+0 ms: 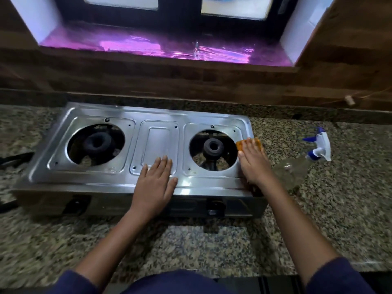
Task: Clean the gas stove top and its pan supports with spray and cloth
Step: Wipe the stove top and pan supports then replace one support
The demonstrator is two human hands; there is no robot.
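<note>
— While the left hand lies flat, fingers straight, on the stove top near its front middle, where is the cloth?
— Farther right, pressed under the right hand, fingers flat, at the right rim; the top stretches leftward from it.
— Pan supports?
— Not visible. Spray bottle lies sideways on the counter, right.
</note>
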